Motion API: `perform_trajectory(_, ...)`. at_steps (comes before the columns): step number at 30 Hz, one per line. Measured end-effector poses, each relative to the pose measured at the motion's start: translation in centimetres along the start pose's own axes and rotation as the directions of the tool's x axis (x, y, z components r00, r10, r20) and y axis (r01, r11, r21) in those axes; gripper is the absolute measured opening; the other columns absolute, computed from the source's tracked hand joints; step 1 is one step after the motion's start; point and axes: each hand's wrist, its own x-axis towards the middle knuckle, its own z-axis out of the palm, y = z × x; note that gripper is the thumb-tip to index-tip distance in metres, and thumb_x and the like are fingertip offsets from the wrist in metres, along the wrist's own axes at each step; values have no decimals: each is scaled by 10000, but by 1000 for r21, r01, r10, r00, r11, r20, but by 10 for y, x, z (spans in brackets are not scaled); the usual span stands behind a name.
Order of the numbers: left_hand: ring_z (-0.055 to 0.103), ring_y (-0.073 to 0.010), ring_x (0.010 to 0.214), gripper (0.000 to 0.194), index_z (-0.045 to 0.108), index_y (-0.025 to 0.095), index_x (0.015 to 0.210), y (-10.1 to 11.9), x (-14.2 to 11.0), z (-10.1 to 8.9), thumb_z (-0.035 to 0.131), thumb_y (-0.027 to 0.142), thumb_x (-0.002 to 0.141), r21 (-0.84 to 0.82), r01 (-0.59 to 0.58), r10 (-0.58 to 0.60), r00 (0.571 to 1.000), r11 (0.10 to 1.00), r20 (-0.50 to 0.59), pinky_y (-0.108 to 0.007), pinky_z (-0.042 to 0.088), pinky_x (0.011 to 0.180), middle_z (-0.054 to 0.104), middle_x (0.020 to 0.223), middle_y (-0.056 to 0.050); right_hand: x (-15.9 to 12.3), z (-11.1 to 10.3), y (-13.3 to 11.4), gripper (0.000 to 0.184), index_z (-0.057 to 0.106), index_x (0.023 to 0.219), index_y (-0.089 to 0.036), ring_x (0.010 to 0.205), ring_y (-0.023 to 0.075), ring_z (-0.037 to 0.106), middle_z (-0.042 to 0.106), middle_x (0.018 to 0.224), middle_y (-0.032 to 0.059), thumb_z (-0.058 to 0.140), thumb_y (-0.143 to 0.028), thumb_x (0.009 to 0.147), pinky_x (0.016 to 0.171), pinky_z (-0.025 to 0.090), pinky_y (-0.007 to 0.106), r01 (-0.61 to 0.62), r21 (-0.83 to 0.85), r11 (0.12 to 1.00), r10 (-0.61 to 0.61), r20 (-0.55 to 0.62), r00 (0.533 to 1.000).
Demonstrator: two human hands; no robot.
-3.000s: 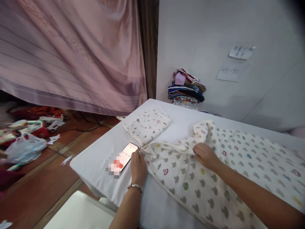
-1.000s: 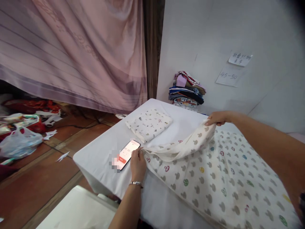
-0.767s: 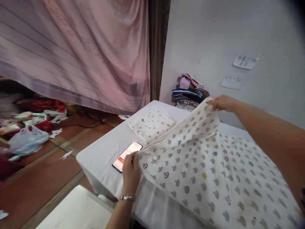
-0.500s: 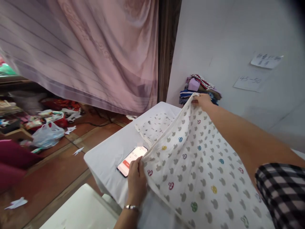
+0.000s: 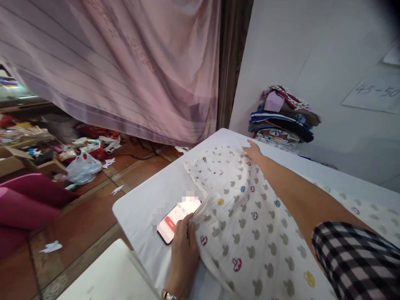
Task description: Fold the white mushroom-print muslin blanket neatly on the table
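Observation:
A white cloth (image 5: 262,233) printed with grey shapes and small coloured mushrooms slopes across the white table, its near part raised and creased. My left hand (image 5: 184,250) is closed on its left edge, beside a lit phone (image 5: 179,218) lying on the table. At the cloth's far corner, my right hand (image 5: 252,152) rests low over the tabletop with fingers apart; its underside is hidden. Partly beneath the far end lies another white cloth (image 5: 212,166) with small dark prints.
Folded clothes (image 5: 283,118) are stacked by the wall at the table's back. A pink curtain (image 5: 150,75) hangs behind. To the left, boxes, a plastic bag (image 5: 83,168) and paper scraps lie on the tiled floor. A white surface (image 5: 109,275) stands in front.
My right hand has come down from holding the cloth's corner in the air to the tabletop, and its fingers have spread. The cloth has sunk with it. My left hand keeps the near edge.

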Motion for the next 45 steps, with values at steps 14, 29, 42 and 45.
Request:
perform_trajectory(14, 553, -213, 952, 276, 534, 173, 1070, 4, 0, 0, 362, 304, 898, -17, -22, 21, 998, 1000, -52, -395, 451, 856, 594, 1005, -89, -62, 31, -38, 324, 682, 918, -218, 816, 171, 584, 668, 895, 37, 561, -84, 649, 632, 375, 221, 421, -428, 800, -237, 420, 876)
perform_trajectory(29, 552, -203, 931, 247, 555, 188, 1032, 7, -1, -4, 377, 291, 895, -67, 2, -8, 996, 998, -87, -368, 454, 827, 588, 970, -74, -57, 41, -52, 160, 577, 896, -202, 809, 187, 548, 621, 924, 68, 476, -201, 772, 568, 300, 245, 297, -570, 766, -208, 216, 954)
perform_trajectory(42, 585, -191, 853, 247, 562, 181, 1013, 6, -2, -6, 404, 315, 880, -130, 87, -103, 987, 988, -121, -326, 469, 739, 618, 944, -68, -101, 57, -62, 326, 591, 1069, -271, 776, 164, 567, 659, 889, 12, 428, -219, 792, 613, 342, 234, 577, -352, 737, -383, 485, 786)
perform_trajectory(45, 587, -187, 840, 246, 560, 187, 1004, 6, -2, -8, 398, 321, 879, -140, 95, -118, 979, 986, -165, -315, 468, 724, 624, 926, -60, -112, 63, -55, 260, 603, 983, -236, 805, 167, 561, 653, 913, 23, 418, -216, 801, 640, 338, 235, 609, -333, 719, -461, 427, 778)
